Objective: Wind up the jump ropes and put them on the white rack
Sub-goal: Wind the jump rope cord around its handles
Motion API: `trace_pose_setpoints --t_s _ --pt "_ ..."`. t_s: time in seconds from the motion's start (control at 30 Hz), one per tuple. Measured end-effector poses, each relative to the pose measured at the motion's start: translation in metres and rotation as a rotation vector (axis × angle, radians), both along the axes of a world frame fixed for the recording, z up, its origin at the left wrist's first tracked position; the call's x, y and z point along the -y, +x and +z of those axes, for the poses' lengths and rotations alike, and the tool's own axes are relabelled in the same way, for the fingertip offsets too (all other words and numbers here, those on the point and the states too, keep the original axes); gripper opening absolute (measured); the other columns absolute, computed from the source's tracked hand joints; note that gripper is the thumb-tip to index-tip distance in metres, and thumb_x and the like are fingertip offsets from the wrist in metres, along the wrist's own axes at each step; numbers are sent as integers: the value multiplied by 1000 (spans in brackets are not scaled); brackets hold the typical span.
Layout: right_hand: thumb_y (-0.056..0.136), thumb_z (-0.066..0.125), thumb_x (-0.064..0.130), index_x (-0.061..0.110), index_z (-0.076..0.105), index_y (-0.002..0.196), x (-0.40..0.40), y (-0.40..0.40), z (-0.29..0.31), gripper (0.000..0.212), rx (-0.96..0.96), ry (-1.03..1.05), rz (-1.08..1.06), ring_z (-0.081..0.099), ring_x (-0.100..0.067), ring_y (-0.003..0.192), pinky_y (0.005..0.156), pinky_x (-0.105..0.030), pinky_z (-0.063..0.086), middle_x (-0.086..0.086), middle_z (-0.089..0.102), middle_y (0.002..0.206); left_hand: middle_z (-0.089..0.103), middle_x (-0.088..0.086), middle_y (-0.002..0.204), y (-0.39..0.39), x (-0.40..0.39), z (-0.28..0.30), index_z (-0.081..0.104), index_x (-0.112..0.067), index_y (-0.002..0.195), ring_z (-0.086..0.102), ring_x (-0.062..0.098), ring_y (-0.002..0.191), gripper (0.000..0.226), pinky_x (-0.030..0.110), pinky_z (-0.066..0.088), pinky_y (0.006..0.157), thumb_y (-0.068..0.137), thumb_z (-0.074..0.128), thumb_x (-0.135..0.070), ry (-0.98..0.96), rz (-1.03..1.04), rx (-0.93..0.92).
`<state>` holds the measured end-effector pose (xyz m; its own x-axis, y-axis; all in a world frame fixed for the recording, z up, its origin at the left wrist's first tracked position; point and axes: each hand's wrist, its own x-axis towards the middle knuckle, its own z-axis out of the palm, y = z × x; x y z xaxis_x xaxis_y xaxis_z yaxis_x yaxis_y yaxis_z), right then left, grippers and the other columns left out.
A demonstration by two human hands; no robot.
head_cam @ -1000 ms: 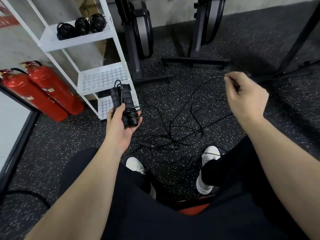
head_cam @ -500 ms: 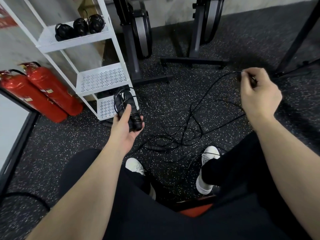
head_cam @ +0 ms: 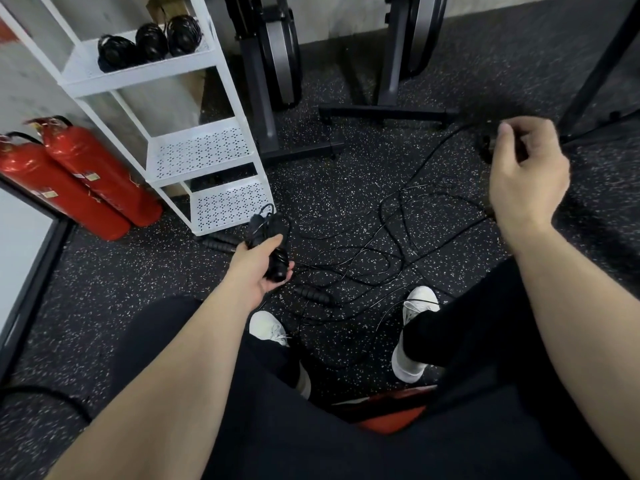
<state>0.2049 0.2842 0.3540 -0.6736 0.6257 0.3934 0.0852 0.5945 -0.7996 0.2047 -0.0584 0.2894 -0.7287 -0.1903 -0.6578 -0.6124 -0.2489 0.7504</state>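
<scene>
Jump rope handles (head_cam: 273, 247): thick black cylinders

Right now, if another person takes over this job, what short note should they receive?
Left hand: grips the paired handles of one jump rope.
Right hand: pinches that rope's cord, drawn out to the side.
Done: three wound ropes lie on the top shelf of the white rack.
Left: finish winding this rope, untangle the loose ropes on the floor, wind and shelve them.
</scene>
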Motion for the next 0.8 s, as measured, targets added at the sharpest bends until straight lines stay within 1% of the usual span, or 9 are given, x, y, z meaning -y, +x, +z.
trace_pose_setpoints --t_s 0.07,0.17,0.23,0.33,0.47,0.6,0.63,0.7,0.8 --pt "99 47 50 28 65 115 -2 0 2 33 -19 -14 -16 61 0 96 89 -23 44 17 68 99 65 23 114 -1 0 -2 50 -16 116 71 34 85 40 45 63 72 90 80 -18 -37 -35 2" --pt "98 48 50 26 65 114 0 0 2 33 23 1 4 57 3 88 87 -25 44 20 64 93 65 22 116 -2 -3 -4 49 -13 123 72 33 83 49 41 63 62 87 83 -14 -83 -103 11" --pt "98 49 50 26 66 114 2 0 2 34 45 21 20 58 0 84 85 -26 45 21 63 92 65 23 117 -2 -4 -6 51 -11 121 72 34 83 46 39 62 58 87 81 -10 -102 -135 24" --pt "96 49 52 26 66 115 2 -1 3 36 62 58 18 64 -7 88 89 -31 49 20 65 92 65 25 115 -3 -5 -7 53 -13 108 71 35 84 32 40 62 60 89 79 -8 -98 -154 41" --pt "95 49 52 28 67 114 -2 0 4 36 92 71 38 66 -12 91 91 -36 50 18 67 93 65 27 118 -3 -3 -11 54 -9 120 70 39 87 38 42 64 62 90 77 -8 -82 -143 64" --pt "95 53 46 31 67 113 -2 -2 0 28 206 96 143 66 -17 99 90 -36 51 9 72 105 63 25 119 -4 -7 -12 52 -10 124 69 38 89 46 45 64 70 88 80 -9 -28 -115 57" --pt "97 53 45 34 65 115 -1 -4 -4 25 257 92 205 66 -17 95 85 -37 51 6 72 110 63 25 119 -3 -9 -11 52 -11 126 70 38 90 48 46 64 74 87 81 -10 -14 -130 57" --pt "100 52 39 43 59 121 5 -8 -13 22 329 32 371 60 -13 68 66 -33 49 0 71 112 63 24 121 -2 -13 -7 53 -13 128 72 37 96 52 46 63 79 86 82 -11 30 -183 67" --pt "106 47 22 41 62 124 22 -11 -19 30 425 -70 574 43 -5 46 41 -21 37 -2 71 95 61 24 126 2 -21 1 54 -18 131 72 40 106 52 44 62 78 87 79 -8 171 -292 67"
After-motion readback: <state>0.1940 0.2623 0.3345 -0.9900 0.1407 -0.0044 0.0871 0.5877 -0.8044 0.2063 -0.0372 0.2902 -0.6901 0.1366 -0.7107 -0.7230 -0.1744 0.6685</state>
